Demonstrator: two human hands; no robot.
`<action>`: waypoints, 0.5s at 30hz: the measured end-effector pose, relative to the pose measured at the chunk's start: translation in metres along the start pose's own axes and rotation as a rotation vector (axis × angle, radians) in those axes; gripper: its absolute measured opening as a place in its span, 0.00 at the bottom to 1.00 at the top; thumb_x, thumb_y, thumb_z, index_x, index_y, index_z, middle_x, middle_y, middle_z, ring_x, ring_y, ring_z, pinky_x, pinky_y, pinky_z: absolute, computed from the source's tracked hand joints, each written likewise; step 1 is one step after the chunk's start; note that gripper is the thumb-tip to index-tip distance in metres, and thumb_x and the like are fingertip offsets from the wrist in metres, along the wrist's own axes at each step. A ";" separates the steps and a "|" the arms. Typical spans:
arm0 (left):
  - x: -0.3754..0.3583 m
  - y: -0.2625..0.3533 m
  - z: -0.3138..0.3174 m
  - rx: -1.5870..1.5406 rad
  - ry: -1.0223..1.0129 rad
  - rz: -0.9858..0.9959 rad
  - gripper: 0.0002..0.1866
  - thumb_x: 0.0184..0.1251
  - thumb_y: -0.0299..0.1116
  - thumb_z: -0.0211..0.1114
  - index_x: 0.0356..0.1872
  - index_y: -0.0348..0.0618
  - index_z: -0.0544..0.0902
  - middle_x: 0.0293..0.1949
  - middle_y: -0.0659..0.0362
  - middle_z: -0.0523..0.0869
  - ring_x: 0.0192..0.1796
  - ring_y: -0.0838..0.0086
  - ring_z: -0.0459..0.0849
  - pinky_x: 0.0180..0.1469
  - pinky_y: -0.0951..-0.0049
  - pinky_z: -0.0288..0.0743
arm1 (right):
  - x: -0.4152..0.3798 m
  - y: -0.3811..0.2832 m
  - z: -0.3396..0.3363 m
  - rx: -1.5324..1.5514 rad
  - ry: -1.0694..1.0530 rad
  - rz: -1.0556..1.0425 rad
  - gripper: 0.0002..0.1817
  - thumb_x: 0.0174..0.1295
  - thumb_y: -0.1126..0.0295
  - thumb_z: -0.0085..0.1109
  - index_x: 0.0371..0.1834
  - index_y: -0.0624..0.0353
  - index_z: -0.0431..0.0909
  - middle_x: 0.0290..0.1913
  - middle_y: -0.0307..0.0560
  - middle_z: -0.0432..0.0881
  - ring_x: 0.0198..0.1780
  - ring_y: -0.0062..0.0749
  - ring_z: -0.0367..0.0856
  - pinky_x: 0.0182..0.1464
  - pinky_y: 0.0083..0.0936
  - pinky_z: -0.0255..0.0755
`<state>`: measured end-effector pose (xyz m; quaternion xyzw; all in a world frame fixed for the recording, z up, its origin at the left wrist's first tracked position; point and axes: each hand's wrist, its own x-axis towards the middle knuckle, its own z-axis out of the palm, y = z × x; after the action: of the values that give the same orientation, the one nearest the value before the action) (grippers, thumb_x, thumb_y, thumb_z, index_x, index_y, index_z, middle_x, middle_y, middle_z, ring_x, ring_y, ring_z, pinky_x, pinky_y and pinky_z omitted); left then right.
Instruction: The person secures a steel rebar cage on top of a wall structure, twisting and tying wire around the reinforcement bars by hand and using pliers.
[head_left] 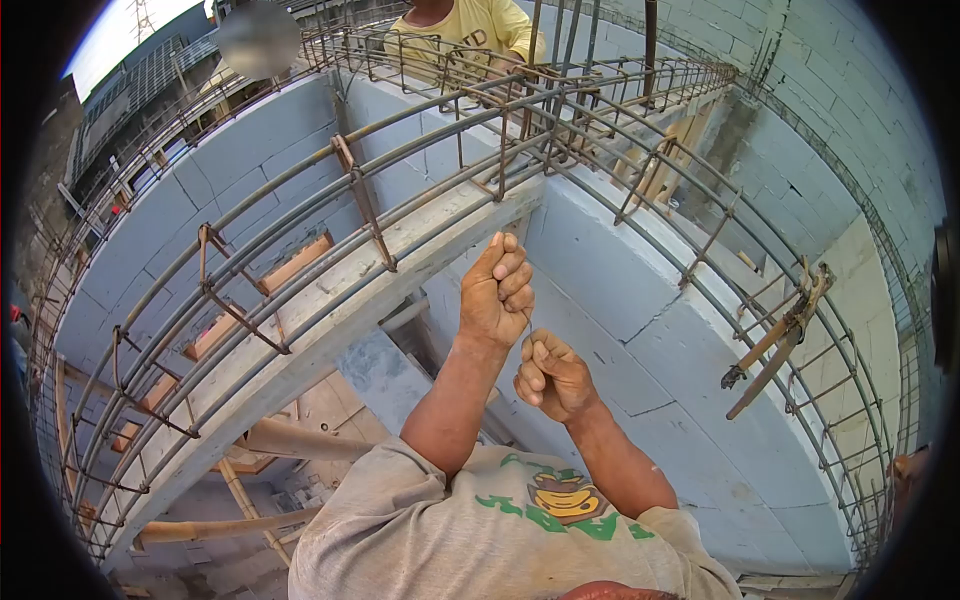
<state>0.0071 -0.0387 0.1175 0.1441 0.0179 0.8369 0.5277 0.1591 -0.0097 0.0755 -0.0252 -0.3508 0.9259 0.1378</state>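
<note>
Shirt: a grey shirt (480, 530) with a green and yellow print fills the bottom centre of the frame, nearest the camera.
Right hand: the right hand (553, 375), just below centre, is closed in a fist, knuckles up, wrist bent, forearm running down to the right. It seems to pinch the lower end of a thin wire (528, 318).
Left hand: the left hand (497, 290), at centre, is raised higher, also a tight fist, thumb on top, forearm nearly upright. The wire runs from it down to the other fist.
Wire: very thin, just visible between the two fists; its full length cannot be made out.
Step in hand: by my reading, a short piece of tie wire is being pulled taut or bent between both fists, well apart from the steel.
Next move: it would likely call for carrying the wire to a bar crossing, with a firm pinch on both ends.
Rebar cage: a rebar cage (360, 200) lies along the concrete beam (330, 310), centre to upper left.
Tool: a wooden-handled tool (775, 345) hangs on the bars at right.
Other person: a person in a yellow shirt (465, 25) stands at top centre, beyond the cage.
</note>
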 end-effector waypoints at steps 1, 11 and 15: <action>-0.001 0.001 0.001 0.054 0.017 0.024 0.10 0.76 0.39 0.51 0.37 0.46 0.74 0.19 0.72 0.64 0.16 0.89 0.53 0.15 0.88 0.48 | 0.001 -0.001 -0.001 -0.043 0.005 0.005 0.10 0.72 0.65 0.48 0.40 0.59 0.74 0.22 0.38 0.76 0.20 0.25 0.73 0.25 0.23 0.68; 0.002 -0.024 0.006 0.543 0.267 0.199 0.10 0.75 0.39 0.52 0.34 0.46 0.73 0.18 0.72 0.63 0.16 0.89 0.55 0.15 0.87 0.48 | 0.011 0.001 0.003 -1.676 0.446 -0.747 0.03 0.61 0.74 0.59 0.33 0.62 0.77 0.25 0.48 0.79 0.25 0.43 0.78 0.28 0.31 0.72; 0.007 -0.019 0.004 0.400 0.195 0.094 0.10 0.75 0.38 0.53 0.33 0.46 0.73 0.17 0.72 0.62 0.16 0.88 0.54 0.15 0.85 0.47 | 0.004 -0.006 0.012 -1.059 0.473 -0.328 0.09 0.66 0.69 0.56 0.32 0.63 0.77 0.22 0.43 0.77 0.23 0.32 0.78 0.26 0.25 0.71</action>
<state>0.0221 -0.0250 0.1192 0.1651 0.2277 0.8502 0.4450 0.1549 -0.0118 0.0886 -0.2414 -0.7233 0.5613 0.3217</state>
